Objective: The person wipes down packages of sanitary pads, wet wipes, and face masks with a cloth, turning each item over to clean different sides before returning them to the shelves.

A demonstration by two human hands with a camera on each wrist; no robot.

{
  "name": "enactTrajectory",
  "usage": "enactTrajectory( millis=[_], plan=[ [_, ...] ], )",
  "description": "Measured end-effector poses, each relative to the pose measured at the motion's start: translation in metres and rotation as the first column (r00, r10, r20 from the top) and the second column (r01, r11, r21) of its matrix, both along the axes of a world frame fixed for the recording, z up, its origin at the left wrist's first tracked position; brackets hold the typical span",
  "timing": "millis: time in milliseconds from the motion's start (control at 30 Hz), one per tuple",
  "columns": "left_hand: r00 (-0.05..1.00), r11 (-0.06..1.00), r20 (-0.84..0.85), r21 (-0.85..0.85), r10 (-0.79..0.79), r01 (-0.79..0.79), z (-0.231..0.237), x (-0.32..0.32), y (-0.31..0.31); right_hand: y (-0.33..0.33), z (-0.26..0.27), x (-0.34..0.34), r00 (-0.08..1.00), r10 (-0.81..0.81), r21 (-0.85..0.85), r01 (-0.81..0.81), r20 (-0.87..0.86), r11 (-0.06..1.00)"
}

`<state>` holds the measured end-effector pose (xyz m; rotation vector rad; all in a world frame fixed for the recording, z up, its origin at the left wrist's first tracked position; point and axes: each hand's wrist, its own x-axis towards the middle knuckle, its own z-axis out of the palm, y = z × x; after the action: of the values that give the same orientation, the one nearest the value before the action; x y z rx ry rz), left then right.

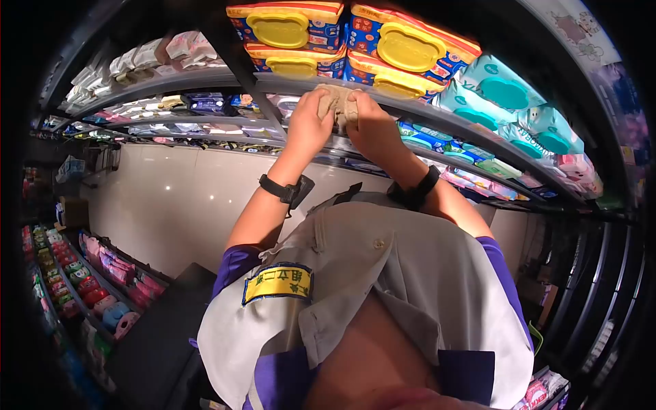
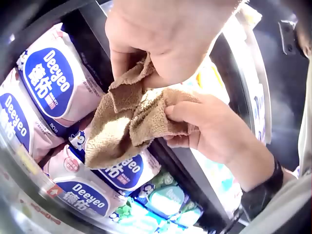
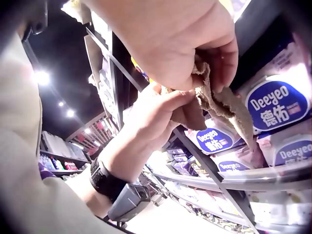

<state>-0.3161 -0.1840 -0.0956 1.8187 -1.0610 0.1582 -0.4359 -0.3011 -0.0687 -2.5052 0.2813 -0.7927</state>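
Both hands hold a brown cloth (image 1: 336, 102) in front of the shelf edge in the head view. My left hand (image 1: 309, 126) pinches its one side and my right hand (image 1: 374, 130) grips the other. In the left wrist view the cloth (image 2: 114, 131) hangs folded and bunched; the near left hand (image 2: 158, 36) curls round its upper part, and the right hand (image 2: 214, 126) pinches it with the thumb on top. The right wrist view shows the cloth (image 3: 226, 109) dangling from the near right hand (image 3: 180, 44), with the left hand (image 3: 151, 109) beside it.
Wipe packs with yellow lids (image 1: 410, 48) stand on the shelf above the hands, teal-lidded packs (image 1: 506, 92) to the right. White and blue packs (image 2: 48, 80) fill a shelf beside the cloth. A metal shelf edge (image 1: 403, 106) runs close behind the hands. More stocked shelves (image 1: 89, 287) stand at lower left.
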Motion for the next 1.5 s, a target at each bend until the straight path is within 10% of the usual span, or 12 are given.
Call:
enactTrajectory(
  millis=[300, 633, 833, 1000, 1267, 1500],
  plan=[
    [0.956, 0.991, -0.278, -0.116, -0.097, 0.067, 0.009, -0.023, -0.007, -0.003, 0.01, -0.021, 0.995, 0.058, 0.095, -0.049, -0.086, 0.994],
    [0.892, 0.875, 0.053, -0.177, -0.449, 0.451, 0.099, -0.073, -0.018, -0.052, 0.072, -0.063, 0.95, 0.13, -0.054, -0.12, 0.284, 0.991],
    [0.977, 0.946, -0.177, -0.318, -0.12, 0.058, 0.104, -0.054, -0.031, -0.076, 0.087, -0.086, 0.959, -0.046, 0.046, 0.034, 0.28, 0.998],
    [0.989, 0.978, 0.078, -0.177, 0.129, -0.113, 0.11, -0.043, -0.05, -0.078, 0.095, -0.093, 0.971, -0.159, 0.084, 0.146, 0.179, 0.986],
    [0.969, 0.952, 0.036, -0.199, 0.243, -0.231, 0.115, -0.044, -0.073, -0.077, 0.092, -0.081, 0.973, -0.101, -0.006, 0.104, 0.206, 0.995],
    [0.98, 0.928, -0.159, -0.334, 0.119, -0.167, 0.116, -0.037, -0.076, -0.076, 0.077, -0.075, 0.961, -0.115, 0.362, 0.016, 0.253, 0.932]
  ],
)
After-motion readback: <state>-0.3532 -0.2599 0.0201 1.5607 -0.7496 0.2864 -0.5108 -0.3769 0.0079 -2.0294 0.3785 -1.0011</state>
